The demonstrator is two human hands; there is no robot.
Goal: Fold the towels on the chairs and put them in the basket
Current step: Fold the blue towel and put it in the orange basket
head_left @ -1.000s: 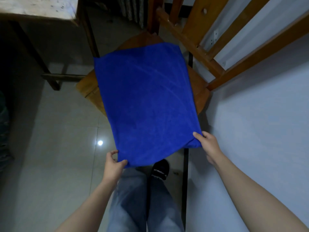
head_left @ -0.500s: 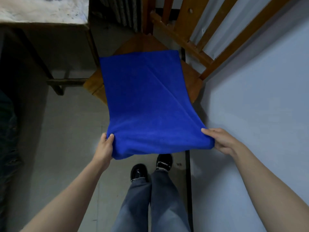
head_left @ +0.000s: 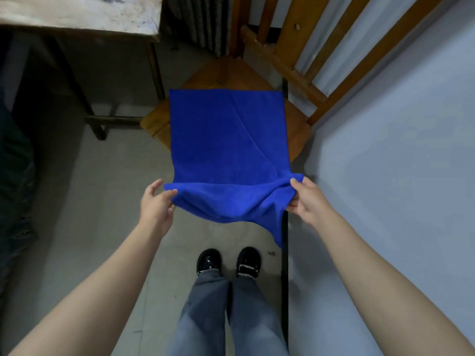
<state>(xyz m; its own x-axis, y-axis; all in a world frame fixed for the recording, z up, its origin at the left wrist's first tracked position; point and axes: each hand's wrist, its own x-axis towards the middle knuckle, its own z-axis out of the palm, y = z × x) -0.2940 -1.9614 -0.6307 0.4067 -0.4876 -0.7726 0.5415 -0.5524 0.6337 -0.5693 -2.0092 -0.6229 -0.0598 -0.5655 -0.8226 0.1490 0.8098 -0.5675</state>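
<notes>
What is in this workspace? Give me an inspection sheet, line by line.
Surface: wooden chair seat, with the far part of the towel lying on it.
Job's things: blue towel, near edge lifted off the seat and bunched; basket not in view.
Clutter: dark shape at the left edge, too dim to tell.
Hands: left hand pinches the towel's near left corner; right hand pinches its near right corner.
Cables: nothing seen.
Surroundings: table at far left, pale wall on the right, grey floor.
</notes>
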